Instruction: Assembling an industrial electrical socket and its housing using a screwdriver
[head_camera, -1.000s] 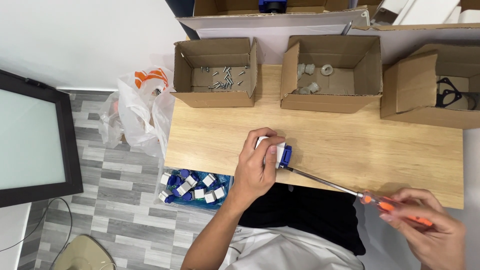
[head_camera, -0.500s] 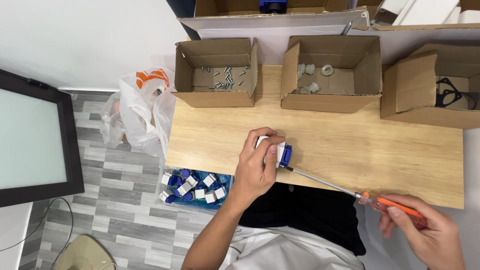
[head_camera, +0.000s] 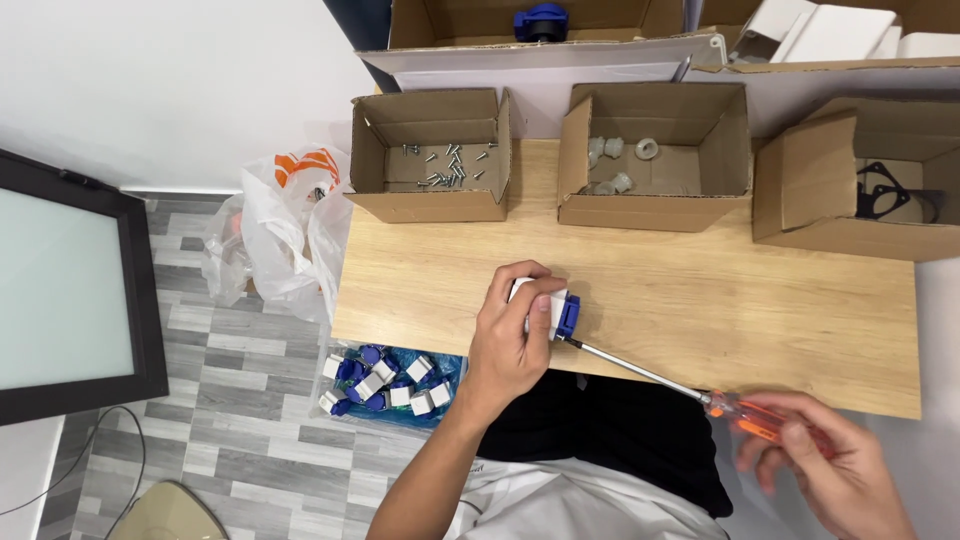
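My left hand (head_camera: 510, 335) grips a small white and blue plastic part (head_camera: 556, 312) and holds it down on the wooden table (head_camera: 700, 290). A long screwdriver (head_camera: 650, 375) with an orange handle has its tip set into the blue end of that part. My right hand (head_camera: 830, 470) is closed around the orange handle, out past the table's front edge at the lower right.
Three open cardboard boxes stand along the back: one with screws (head_camera: 430, 155), one with white rings (head_camera: 650, 155), one with black gaskets (head_camera: 880, 190). A blue bin of white and blue parts (head_camera: 390, 380) sits on the floor beside a plastic bag (head_camera: 285, 230). A monitor (head_camera: 70, 290) stands left.
My right hand has shifted its fingers on the screwdriver handle, turning it. My left hand and the part have stayed put.
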